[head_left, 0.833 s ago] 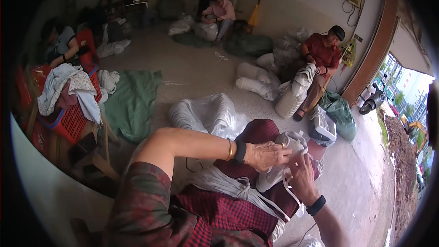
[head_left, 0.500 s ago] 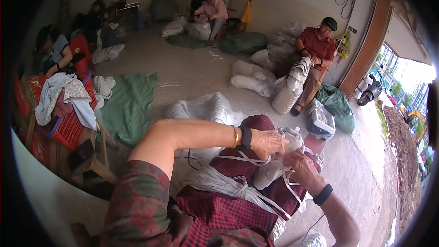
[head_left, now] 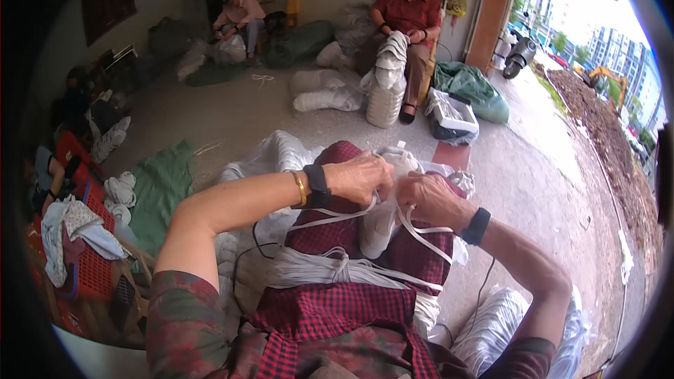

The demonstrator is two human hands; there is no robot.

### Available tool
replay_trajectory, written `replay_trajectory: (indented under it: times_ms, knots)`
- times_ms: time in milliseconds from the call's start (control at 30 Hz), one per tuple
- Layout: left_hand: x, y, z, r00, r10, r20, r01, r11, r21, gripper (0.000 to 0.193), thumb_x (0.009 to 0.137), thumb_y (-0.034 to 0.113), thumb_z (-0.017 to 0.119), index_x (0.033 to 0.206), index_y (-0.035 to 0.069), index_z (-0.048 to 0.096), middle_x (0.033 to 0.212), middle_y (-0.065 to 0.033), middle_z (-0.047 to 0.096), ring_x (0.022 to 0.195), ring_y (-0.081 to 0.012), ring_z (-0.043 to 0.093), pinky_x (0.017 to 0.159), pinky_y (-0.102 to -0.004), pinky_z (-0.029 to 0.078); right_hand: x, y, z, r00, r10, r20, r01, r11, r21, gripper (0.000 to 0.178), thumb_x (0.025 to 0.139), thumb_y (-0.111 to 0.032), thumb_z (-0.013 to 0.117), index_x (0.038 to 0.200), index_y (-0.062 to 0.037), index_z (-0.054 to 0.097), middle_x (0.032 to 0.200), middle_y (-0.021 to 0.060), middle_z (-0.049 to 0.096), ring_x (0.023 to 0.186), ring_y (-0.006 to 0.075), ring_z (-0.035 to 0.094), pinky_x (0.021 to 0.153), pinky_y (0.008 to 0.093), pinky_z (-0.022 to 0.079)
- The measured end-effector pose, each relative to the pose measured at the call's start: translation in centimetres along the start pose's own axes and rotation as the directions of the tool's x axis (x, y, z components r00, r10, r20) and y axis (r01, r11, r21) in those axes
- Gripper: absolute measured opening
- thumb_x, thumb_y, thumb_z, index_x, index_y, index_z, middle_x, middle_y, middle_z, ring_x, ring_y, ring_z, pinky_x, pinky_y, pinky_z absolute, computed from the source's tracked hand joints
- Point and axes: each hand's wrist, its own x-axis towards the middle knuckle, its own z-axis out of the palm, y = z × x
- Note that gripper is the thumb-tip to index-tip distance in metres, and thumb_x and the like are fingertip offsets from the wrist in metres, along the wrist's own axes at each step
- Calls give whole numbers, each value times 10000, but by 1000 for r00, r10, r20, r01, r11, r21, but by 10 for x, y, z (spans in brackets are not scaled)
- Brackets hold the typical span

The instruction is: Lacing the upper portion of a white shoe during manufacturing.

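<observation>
Over my lap my left hand is closed in a pinch on a white shoelace, whose tail trails away to the left. My right hand, its fingers also pinched, grips lace too, and a loop hangs below it. Between and beneath both hands is a white shoe with its toe toward me; the fingers cover much of its upper part. Another pale, shoe-like piece shows just beyond the hands. A bundle of white laces lies across the checked apron on my thighs.
Clear bags of stacked white shoes lie at my right, with another bag ahead. A red basket with cloths is at left, beside a green sheet. Ahead, a co-worker in red sits near a white box.
The view has swung to the right. Both hands stay over the shoe, now side by side and slightly apart, with lace still between the fingers.
</observation>
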Motion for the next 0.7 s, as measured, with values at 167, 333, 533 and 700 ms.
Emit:
replay_trajectory:
  times_ms: [167, 333, 533, 700]
  knots:
    - [1, 2, -3, 999, -42, 32, 43, 999, -15, 188, 633, 116, 722, 820, 101, 718, 910, -65, 579, 959, -268, 598, 806, -436, 425, -5, 3, 5, 998, -33, -49, 34, 999, 22, 181, 590, -89, 762, 735, -49, 661, 902, 24, 642, 973, 262, 585, 716, 399, 537]
    - [3, 2, -2, 994, -100, 53, 104, 991, -83, 200, 644, 135, 760, 834, 106, 705, 912, -43, 574, 973, -247, 585, 826, -412, 394, -9, 0, 9, 995, 29, -93, -28, 1000, 11, 166, 594, -79, 752, 741, -52, 678, 904, 30, 641, 953, 255, 597, 726, 385, 532]
    - [1, 6, 1, 996, -87, -17, 85, 990, -116, 179, 650, 137, 772, 796, 81, 684, 898, -54, 584, 918, -254, 605, 806, -404, 396, -13, 3, 13, 986, 40, -160, -22, 994, 111, 143, 641, -71, 726, 781, -71, 701, 892, 45, 643, 905, 248, 593, 745, 379, 492]
    - [-5, 3, 7, 985, -148, -89, 146, 989, -24, 182, 655, 131, 749, 802, 42, 686, 879, -101, 601, 856, -311, 633, 792, -432, 463, -8, -9, 10, 989, 85, -120, -102, 985, -138, 165, 669, -151, 757, 803, -84, 686, 925, 30, 614, 983, 228, 567, 761, 387, 467]
